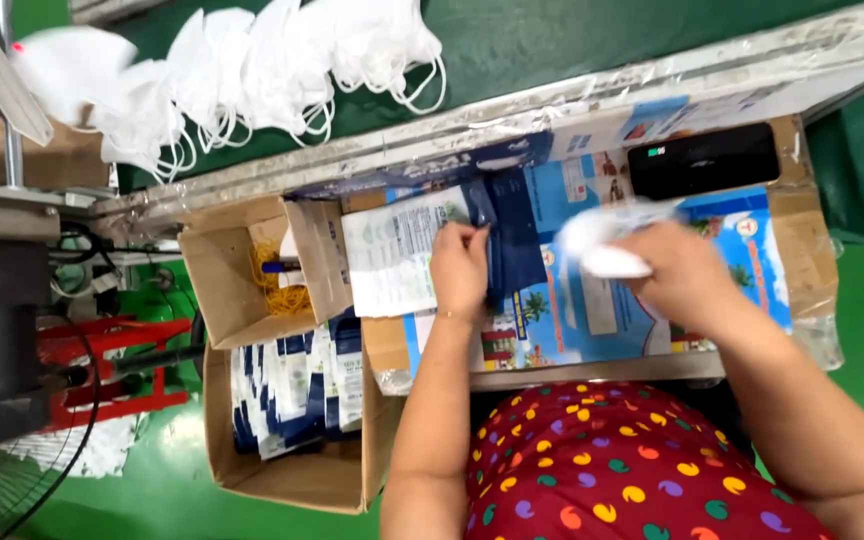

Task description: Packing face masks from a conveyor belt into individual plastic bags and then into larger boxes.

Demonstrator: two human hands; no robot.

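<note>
Pouch (507, 245), dark blue packaging bag, lies flat on the work surface in front of me, mouth at its left edge, where my left hand (460, 265) pinches it between thumb and fingers, I'd say to keep the opening spread. Right hand (677, 275) is closed around a folded white face mask (602, 245), blurred, just right of the pouch and not yet in it; mask points toward the pouch, so the grip looks set for sliding it in.

Nearest: my lap in a red patterned dress (622, 470). Near left, on the green floor (152, 490), an open cardboard box (292, 480) of standing blue-and-white pouches (297, 390), within left-arm reach. Just beyond it a smaller open carton (217, 275) with yellow rubber bands (277, 285) and what looks like a pen. A white printed bag (392, 260) lies touching the dark pouch on its left, partly over the carton's flap.

Work surface is a flattened printed carton sheet (752, 250), blue and colourful; its near edge sits just above my lap, so little room toward me. A black device (702, 160) sits far right on it, well apart from the hands. Open room is mostly right of the mask hand.

Far: foil-wrapped rail (512, 115) borders the green conveyor belt (552, 40), with a heap of white masks (252, 70) far left. Machine frame and red parts (102, 370) at the left edge.
</note>
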